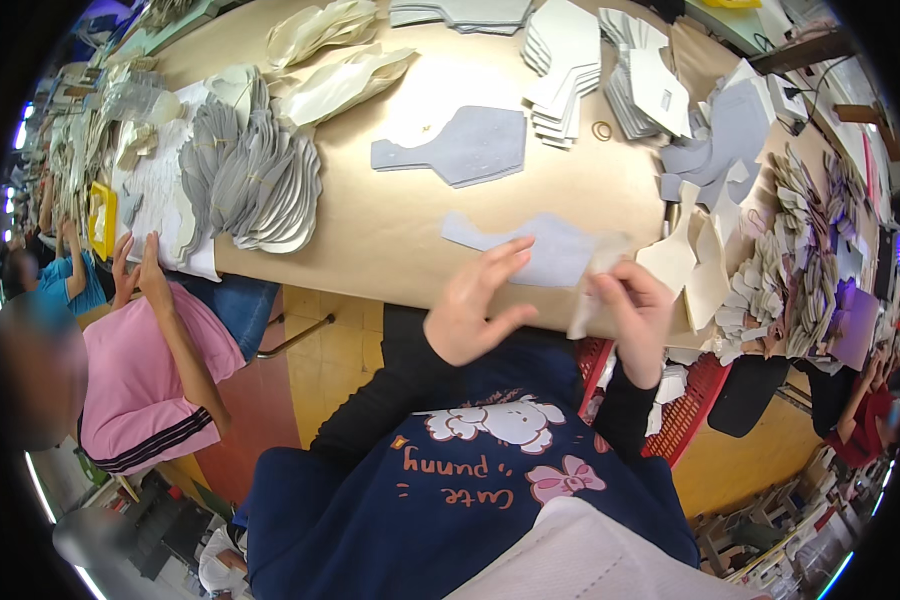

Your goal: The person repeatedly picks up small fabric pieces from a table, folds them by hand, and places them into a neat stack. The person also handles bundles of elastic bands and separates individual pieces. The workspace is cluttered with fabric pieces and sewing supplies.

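A pale grey flat cut piece (545, 250) with a curved outline lies near the table's front edge. My left hand (468, 315) hovers at its near left side, fingers spread, holding nothing; one fingertip overlaps the piece, and contact cannot be told. At the piece's right end, my right hand (638, 315) pinches a thin, whitish, partly see-through sheet (587, 305), blurred by motion. That sheet hangs down past the table edge. Farther back rests a small stack of grey cut pieces (480, 145). Cream cut pieces (670, 255) lie just right of my right hand.
Bundled grey pieces (250, 180) stand at the left, with stacks of white pieces (565, 65) at the back. Grey offcuts (720, 140) lie at the right. A red basket (688, 405) stands below the table edge. A person in pink (160, 380) sits at my left.
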Available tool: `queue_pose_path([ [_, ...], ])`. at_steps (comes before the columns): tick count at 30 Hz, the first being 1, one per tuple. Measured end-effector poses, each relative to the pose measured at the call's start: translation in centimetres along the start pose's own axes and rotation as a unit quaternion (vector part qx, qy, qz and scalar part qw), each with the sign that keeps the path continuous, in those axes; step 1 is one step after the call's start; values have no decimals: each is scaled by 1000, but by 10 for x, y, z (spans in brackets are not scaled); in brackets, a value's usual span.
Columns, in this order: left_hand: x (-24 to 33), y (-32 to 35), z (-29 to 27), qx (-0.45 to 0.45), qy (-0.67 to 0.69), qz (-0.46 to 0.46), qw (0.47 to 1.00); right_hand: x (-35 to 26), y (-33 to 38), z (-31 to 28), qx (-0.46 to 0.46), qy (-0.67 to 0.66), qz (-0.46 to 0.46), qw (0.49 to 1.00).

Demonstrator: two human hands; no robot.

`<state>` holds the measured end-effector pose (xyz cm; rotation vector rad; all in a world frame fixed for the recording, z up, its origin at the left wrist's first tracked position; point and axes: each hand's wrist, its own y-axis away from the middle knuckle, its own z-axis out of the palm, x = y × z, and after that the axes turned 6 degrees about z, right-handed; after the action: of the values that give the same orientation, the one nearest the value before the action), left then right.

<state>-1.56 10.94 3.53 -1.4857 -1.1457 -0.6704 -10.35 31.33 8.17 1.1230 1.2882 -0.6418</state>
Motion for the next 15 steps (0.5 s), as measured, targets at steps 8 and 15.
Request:
queue_pose_path([
  [8, -48, 36, -46, -80, -298, -14, 951, -30, 5, -15, 24, -172, 2, 985],
  [15, -55, 42, -40, 40, -384, -31, 922, -18, -39, 56, -158, 123, 129, 971],
])
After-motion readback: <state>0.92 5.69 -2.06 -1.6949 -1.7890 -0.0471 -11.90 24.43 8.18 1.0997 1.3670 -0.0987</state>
